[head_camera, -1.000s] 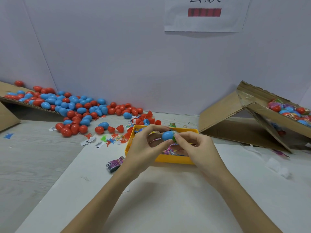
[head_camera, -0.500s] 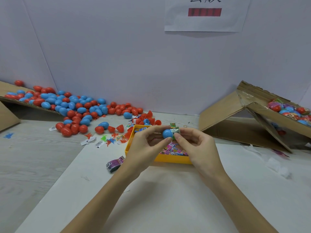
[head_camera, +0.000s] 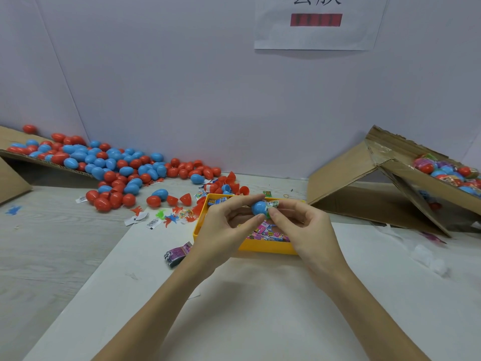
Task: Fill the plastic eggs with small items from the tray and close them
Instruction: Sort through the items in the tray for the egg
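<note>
My left hand (head_camera: 221,230) pinches a blue plastic egg half (head_camera: 259,207) between thumb and forefinger, holding it above the yellow tray (head_camera: 265,247). My right hand (head_camera: 304,227) pinches a small green-and-white wrapped packet (head_camera: 272,205) and presses it against the open end of that egg half; the print on the wrapper is too small to read. The tray sits on a white sheet (head_camera: 260,308) in front of me and holds more small packets (head_camera: 265,233) in pink, yellow and blue wrappers, their lettering blurred. Just left of the tray lies a purple-and-black packet (head_camera: 177,254), its print also unreadable. Farther left, a heap of red and blue plastic eggs (head_camera: 114,165) spills off a cardboard flap (head_camera: 15,157) onto the grey table, with loose red egg halves (head_camera: 226,185) near the tray's far corner. Small plastic figures (head_camera: 171,217) and white paper labels (head_camera: 136,220) lie between the heap and the tray. At right, a tilted cardboard box (head_camera: 351,173) holds eggs with colourful packets (head_camera: 447,170). On the wall, a white paper sign (head_camera: 317,35) shows cut-off dark characters above a red bar.
</note>
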Demonstrator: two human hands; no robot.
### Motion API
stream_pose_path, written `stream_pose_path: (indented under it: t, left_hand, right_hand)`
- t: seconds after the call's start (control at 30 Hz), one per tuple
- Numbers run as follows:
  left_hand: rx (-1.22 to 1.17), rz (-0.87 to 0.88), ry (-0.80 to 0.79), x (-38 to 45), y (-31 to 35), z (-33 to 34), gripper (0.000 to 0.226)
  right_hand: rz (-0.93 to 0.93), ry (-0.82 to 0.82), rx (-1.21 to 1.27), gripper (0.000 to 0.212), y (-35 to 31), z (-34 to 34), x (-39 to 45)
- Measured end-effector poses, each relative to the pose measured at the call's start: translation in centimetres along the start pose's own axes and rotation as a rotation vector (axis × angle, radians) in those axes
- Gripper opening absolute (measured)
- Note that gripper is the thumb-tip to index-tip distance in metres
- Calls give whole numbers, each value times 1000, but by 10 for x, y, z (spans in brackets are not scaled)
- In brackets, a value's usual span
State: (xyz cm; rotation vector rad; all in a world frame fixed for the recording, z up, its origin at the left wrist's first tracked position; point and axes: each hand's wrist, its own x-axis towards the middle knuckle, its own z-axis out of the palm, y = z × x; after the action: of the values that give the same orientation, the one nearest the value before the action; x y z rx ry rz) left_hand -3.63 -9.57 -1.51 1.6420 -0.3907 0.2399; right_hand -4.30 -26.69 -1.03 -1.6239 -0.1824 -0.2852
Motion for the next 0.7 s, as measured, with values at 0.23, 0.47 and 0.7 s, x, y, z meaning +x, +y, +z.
stream_pose_path:
  t: [0.23,0.47,0.7]
  left_hand:
    - [-38,1,21,-1,0,3,44]
    - [13,25,8,-1,2,1,44]
    - [59,55,33,-1,1,3,35]
  right_hand:
    - [1,37,31,13,0,1,0]
    - [8,24,4,11,3,3,-2]
    - [29,36,31,10,-1,4,-3]
